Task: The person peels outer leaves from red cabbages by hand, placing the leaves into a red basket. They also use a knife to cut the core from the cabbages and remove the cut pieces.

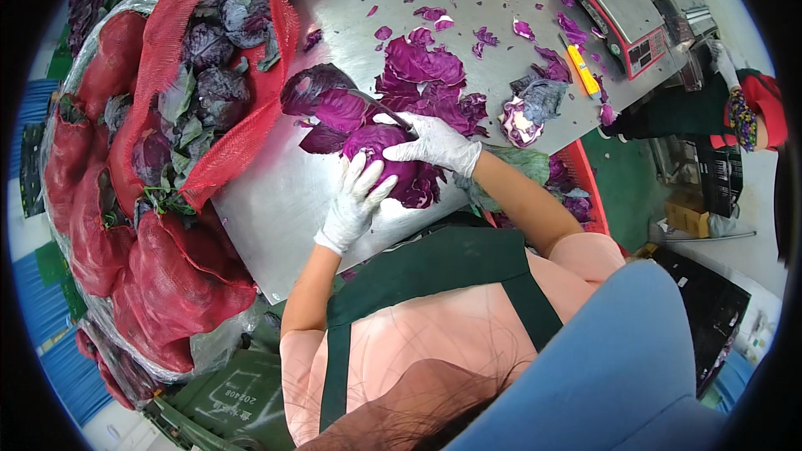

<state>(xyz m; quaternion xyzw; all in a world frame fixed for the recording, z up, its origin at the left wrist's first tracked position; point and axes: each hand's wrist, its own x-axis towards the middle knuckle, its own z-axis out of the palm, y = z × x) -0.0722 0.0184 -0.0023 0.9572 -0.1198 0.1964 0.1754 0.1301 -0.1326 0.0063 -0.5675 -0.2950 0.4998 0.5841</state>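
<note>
A glossy red cabbage head (373,140) sits at the near side of the metal table, some outer leaves (341,110) peeled back at its far left. Gloved in white, my left hand (355,200) grips its near left side with curled fingers. My right hand (434,144), also in a white glove, is closed round a slim dark knife (386,108) at the cabbage's right; the blade points to the far left over the leaves. Its handle is mostly hidden in my palm. Loose purple leaves (422,67) lie just beyond both hands.
Red mesh sacks of cabbages (219,100) crowd the left edge. A cabbage stump (522,124), a yellow cutter (582,69) and a red scale (618,21) lie to the right. A red crate (589,184) stands below the table's right edge; another person's arm (723,64) is at far right.
</note>
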